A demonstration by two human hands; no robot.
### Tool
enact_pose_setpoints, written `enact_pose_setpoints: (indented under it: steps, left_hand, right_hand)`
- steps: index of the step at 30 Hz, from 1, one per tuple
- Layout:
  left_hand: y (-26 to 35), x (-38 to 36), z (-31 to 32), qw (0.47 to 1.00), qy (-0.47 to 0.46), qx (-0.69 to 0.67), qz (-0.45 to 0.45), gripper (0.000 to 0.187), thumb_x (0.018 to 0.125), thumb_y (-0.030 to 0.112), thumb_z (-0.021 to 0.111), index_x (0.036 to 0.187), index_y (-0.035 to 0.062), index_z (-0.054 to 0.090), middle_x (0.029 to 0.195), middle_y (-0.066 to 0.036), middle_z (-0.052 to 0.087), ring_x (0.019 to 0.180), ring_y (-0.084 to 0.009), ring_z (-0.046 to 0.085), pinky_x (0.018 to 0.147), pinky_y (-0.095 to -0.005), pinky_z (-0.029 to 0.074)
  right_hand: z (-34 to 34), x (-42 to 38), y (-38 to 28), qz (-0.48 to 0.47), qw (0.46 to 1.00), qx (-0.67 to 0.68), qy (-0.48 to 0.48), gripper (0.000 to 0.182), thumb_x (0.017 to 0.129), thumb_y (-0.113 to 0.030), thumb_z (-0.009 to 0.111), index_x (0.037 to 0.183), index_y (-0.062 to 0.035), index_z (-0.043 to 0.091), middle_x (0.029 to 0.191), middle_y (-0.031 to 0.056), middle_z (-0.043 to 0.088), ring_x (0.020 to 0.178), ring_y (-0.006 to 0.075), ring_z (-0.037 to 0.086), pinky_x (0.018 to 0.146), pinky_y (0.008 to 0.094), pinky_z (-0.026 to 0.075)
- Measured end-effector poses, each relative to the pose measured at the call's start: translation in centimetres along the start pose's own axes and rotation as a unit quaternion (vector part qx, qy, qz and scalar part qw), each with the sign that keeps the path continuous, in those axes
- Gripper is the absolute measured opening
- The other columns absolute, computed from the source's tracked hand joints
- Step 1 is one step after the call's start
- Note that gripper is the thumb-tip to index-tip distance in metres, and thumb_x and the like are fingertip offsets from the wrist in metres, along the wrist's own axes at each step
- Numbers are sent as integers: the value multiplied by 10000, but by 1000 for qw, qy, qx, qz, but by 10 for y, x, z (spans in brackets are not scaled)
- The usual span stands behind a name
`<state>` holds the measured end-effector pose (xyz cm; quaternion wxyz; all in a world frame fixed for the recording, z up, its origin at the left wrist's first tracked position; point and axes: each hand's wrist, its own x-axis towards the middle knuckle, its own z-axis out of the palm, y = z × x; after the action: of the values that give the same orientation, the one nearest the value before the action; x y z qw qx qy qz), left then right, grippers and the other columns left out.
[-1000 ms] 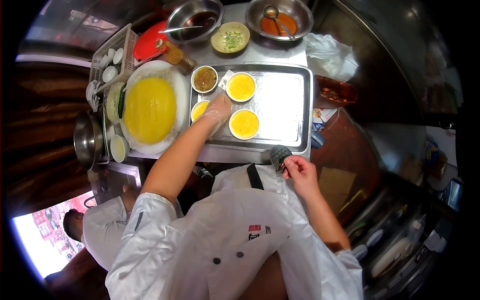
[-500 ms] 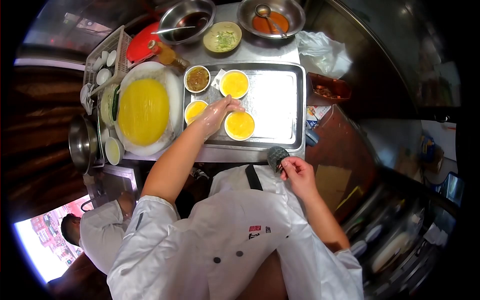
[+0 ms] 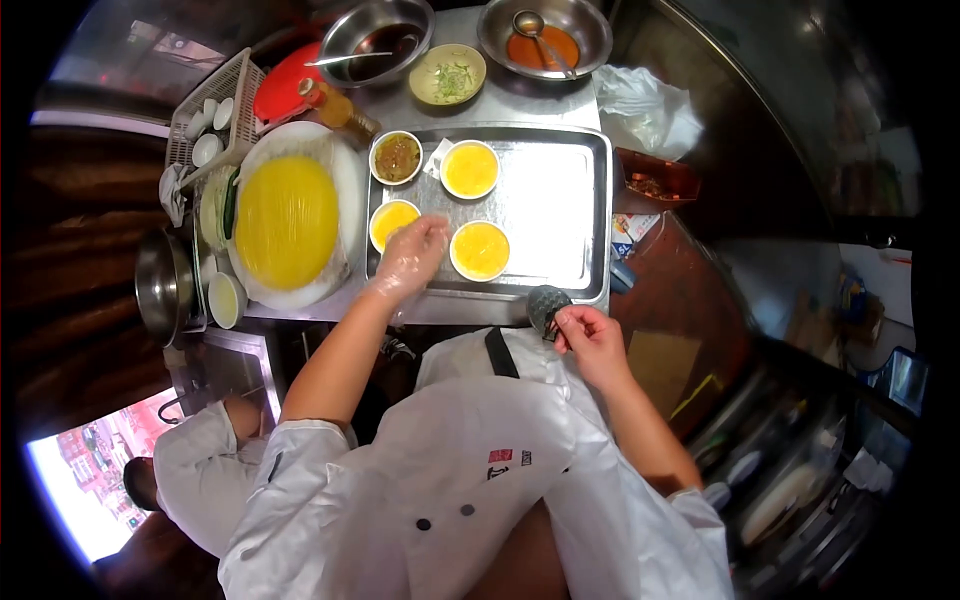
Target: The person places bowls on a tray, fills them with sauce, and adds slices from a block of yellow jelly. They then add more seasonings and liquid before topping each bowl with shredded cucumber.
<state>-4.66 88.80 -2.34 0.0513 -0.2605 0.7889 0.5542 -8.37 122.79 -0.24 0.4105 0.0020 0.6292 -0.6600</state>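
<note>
My left hand, in a clear plastic glove, hovers over the left part of the metal tray. Its fingers are drawn together, and what they hold, if anything, is hidden. Partly behind it stands a white cup of yellow liquid; another cup of yellow liquid is just to its right. Farther back are a third yellow-filled cup and a cup with brown contents. At the tray's front edge, my bare right hand pinches a dark, rounded, textured object, whose kind I cannot make out.
A large film-covered yellow round sits left of the tray. Behind are a steel bowl of dark liquid, a bowl of shredded greens and a bowl of orange sauce with a ladle. Another person is at lower left.
My left hand has pulled back to the left and toward me, away from between the two right-hand yellow cups, its fingers now curled in. My right hand has shifted slightly left with the dark object.
</note>
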Motion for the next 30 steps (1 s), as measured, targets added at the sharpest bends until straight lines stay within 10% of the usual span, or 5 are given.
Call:
enact_pose_setpoints:
  steps: [2,6,30]
  left_hand:
    - [4,-10,8,961,-49,273,27,343,944,186,587,1224,-9,617,1138,-203,707,1032,-401,667,965,-467,507]
    - [-17,-23,52,917,2,363,168,377,877,180,667,1207,2,628,1108,-220,702,1022,-423,655,974,-501,487]
    - [16,89,12,897,137,390,157,296,826,203,754,1075,52,701,1134,-156,659,1114,-337,600,990,-456,479]
  right_hand:
    - [1,2,-1,0,1000,4,-2,184,1029,-158,637,1042,18,690,859,25,694,674,66,613,622,216,495]
    - [6,1,-12,0,1000,-15,12,179,1031,-152,631,1009,18,683,790,28,672,644,77,601,610,230,497]
    - [-9,-6,-5,-4,999,-3,43,184,1024,-143,640,1018,34,693,796,28,682,654,74,614,608,228,498]
